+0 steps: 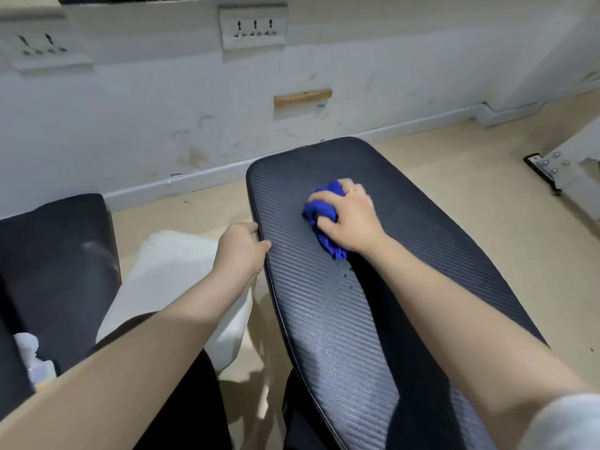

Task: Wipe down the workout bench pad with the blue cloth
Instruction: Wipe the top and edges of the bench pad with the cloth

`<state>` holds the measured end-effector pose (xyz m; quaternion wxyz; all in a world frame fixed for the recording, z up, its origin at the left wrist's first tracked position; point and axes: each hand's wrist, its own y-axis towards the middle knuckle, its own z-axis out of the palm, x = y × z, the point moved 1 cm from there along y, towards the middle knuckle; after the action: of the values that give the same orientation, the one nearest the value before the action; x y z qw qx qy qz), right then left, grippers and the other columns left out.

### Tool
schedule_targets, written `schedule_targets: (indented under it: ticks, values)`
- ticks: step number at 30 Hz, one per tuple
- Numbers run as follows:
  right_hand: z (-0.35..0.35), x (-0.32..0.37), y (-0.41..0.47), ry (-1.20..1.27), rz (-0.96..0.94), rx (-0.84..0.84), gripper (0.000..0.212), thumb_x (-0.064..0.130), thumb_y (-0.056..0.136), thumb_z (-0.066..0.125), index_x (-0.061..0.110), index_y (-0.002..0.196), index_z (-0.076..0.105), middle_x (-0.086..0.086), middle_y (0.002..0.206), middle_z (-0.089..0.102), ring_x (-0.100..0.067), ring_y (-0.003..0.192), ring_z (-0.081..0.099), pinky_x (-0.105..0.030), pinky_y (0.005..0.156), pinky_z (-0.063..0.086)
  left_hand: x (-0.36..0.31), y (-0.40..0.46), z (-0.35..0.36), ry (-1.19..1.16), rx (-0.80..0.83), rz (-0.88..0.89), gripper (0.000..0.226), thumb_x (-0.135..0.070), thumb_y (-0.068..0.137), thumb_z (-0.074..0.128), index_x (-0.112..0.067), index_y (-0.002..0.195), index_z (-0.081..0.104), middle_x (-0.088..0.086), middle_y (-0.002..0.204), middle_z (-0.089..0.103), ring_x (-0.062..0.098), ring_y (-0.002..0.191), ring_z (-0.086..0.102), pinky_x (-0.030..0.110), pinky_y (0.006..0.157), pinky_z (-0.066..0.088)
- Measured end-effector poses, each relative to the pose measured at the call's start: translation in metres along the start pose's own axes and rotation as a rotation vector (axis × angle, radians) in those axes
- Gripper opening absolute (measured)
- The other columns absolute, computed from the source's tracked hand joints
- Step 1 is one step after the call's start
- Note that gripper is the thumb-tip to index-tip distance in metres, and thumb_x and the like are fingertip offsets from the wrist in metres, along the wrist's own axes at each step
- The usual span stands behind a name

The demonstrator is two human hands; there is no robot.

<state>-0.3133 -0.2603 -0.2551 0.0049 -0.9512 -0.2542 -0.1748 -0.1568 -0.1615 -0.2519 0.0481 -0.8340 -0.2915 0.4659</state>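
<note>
The blue cloth (321, 211) is lying bunched up on the far half of the pad; the long black ribbed bench pad (328, 306) is showing small water drops.

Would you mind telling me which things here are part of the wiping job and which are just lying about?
Part of the job:
- blue cloth, bunched under the right hand
- bench pad, its edge gripped by the left hand

Lying about:
- white bag on the floor
- black seat at left
- wall sockets
- wooden block on the wall

No text, label, brand or number can be read anywhere: not on the wall, sockets or bench.
</note>
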Motion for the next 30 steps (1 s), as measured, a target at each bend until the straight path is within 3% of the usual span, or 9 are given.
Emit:
schedule_targets:
  ticks: [2,4,8,11,15,18,22,26,30]
  values:
    - [0.000,0.005,-0.002,-0.008,0.085,-0.009,0.050,0.042,0.068,0.040,0.032,0.111,0.064,-0.011,0.117,0.049,-0.034,0.099,0.046,-0.038,0.090,0.039,0.009,-0.002,0.002,-0.134,-0.002,0.016,0.043,-0.005,0.090,0.057,-0.006,0.132,0.053,0.007,0.135,0.055,0.024,0.126,0.051,0.028,0.103,0.037]
    - [0.002,0.015,-0.028,0.030,0.014,0.004,0.049,0.044,0.065,0.039,0.031,0.105,0.066,-0.010,0.111,0.050,-0.032,0.095,0.046,-0.036,0.085,0.038,0.015,-0.003,0.008,-0.185,-0.031,0.041,0.042,-0.006,0.090,0.054,-0.010,0.132,0.053,0.005,0.134,0.055,0.023,0.123,0.052,0.026,0.102,0.038]
    - [-0.001,0.012,-0.072,0.100,-0.094,0.108,0.053,0.049,0.061,0.036,0.036,0.103,0.066,-0.004,0.108,0.049,-0.024,0.092,0.042,-0.031,0.081,0.025,0.018,-0.015,0.024,0.086,-0.130,0.165,0.039,-0.012,0.096,0.040,-0.005,0.134,0.043,0.013,0.146,0.034,0.032,0.127,0.039,0.031,0.102,0.033]
    - [-0.010,-0.014,-0.042,-0.012,0.074,-0.034,0.050,0.049,0.067,0.038,0.040,0.109,0.063,-0.004,0.115,0.049,-0.026,0.104,0.042,-0.035,0.089,0.025,0.012,-0.022,0.028,0.260,-0.212,0.210,0.048,-0.018,0.096,0.042,-0.011,0.143,0.034,0.009,0.152,0.021,0.029,0.138,0.019,0.039,0.110,0.022]
    - [-0.014,-0.032,-0.030,-0.007,0.375,-0.097,0.038,0.031,0.081,0.051,0.037,0.118,0.058,-0.012,0.129,0.042,-0.033,0.112,0.040,-0.040,0.099,0.029,0.004,-0.035,0.027,0.356,-0.130,0.435,0.048,-0.034,0.091,0.054,-0.023,0.137,0.045,0.002,0.137,0.040,0.024,0.130,0.027,0.035,0.106,0.021]
    - [-0.015,-0.017,-0.070,-0.014,0.196,-0.069,0.047,0.042,0.070,0.042,0.034,0.111,0.062,-0.010,0.119,0.046,-0.032,0.101,0.044,-0.038,0.091,0.035,-0.005,-0.042,0.028,0.453,-0.024,0.519,0.055,-0.047,0.085,0.058,-0.031,0.137,0.045,-0.001,0.130,0.042,0.023,0.125,0.031,0.034,0.102,0.022]
    - [-0.021,-0.020,-0.109,0.029,0.058,0.060,0.057,0.048,0.068,0.034,0.034,0.118,0.057,-0.007,0.118,0.046,-0.029,0.101,0.044,-0.039,0.090,0.037,-0.027,-0.041,0.041,0.625,0.081,0.544,0.073,-0.064,0.077,0.056,-0.033,0.141,0.038,0.001,0.141,0.028,0.024,0.132,0.020,0.035,0.107,0.019]
    - [-0.026,-0.065,-0.071,-0.020,0.312,-0.112,0.039,0.032,0.085,0.052,0.036,0.124,0.054,-0.012,0.126,0.044,-0.035,0.111,0.042,-0.040,0.097,0.034,-0.045,-0.039,0.059,0.760,0.181,0.576,0.083,-0.069,0.071,0.057,-0.035,0.143,0.033,0.005,0.149,0.019,0.028,0.136,0.014,0.040,0.111,0.016]
    - [-0.027,-0.079,-0.048,-0.034,0.546,-0.224,0.035,0.031,0.085,0.050,0.034,0.120,0.056,-0.016,0.124,0.046,-0.037,0.114,0.041,-0.039,0.097,0.034,-0.051,-0.035,0.067,0.872,0.184,0.599,0.083,-0.069,0.071,0.058,-0.035,0.142,0.033,0.009,0.153,0.008,0.033,0.138,0.010,0.044,0.112,0.015]
